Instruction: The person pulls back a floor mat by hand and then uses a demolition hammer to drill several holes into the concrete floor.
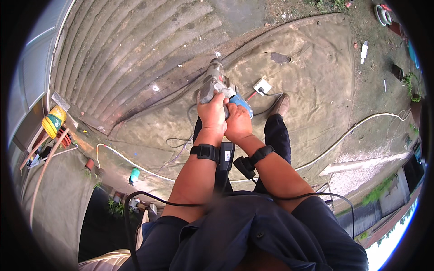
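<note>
A heavy power tool, apparently a hammer drill point(213, 86), is out in front of me. It has a worn grey metal body and a blue housing, and its nose points away from me. My left hand point(211, 111) is closed round the grey rear part of it. Close beside, my right hand point(238, 120) is closed on the tool next to the blue housing. The fingertips of both hands are partly hidden. Whether the nose touches the ground cannot be made out.
A large brown ground sheet point(312, 58) lies under my feet. Ridged concrete steps point(135, 49) rise at the far left. A white socket box point(262, 86) with a plugged cable sits right of the tool. A pale hose point(337, 143) crosses behind. A yellow container point(54, 122) stands left.
</note>
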The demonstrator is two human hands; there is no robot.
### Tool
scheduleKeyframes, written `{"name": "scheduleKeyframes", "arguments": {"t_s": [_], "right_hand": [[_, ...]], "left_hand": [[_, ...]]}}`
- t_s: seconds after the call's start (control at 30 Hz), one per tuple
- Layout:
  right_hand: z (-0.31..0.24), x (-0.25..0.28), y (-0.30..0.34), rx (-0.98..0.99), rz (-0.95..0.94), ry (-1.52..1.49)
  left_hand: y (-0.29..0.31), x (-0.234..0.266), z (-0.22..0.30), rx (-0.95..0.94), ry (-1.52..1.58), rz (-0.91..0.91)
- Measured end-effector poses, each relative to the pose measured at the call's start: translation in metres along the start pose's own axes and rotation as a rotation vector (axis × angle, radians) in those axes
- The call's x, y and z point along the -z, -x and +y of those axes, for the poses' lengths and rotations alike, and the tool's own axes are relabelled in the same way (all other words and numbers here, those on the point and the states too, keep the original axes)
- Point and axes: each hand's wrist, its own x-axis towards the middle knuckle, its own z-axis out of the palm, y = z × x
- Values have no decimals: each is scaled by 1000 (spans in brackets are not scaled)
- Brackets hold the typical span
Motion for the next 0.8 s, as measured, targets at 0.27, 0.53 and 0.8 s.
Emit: {"name": "scheduleKeyframes", "arguments": {"t_s": [0.27, 0.53, 0.8], "right_hand": [[8, -8, -12, 79, -12, 52], [20, -27, -34, 91, -20, 56], [13, -34, -42, 83, 8, 46]], "left_hand": [[-15, 13, -5, 39, 114, 56], [-43, 13, -16, 26, 96, 40], [-52, 18, -11, 71, 68, 26]]}}
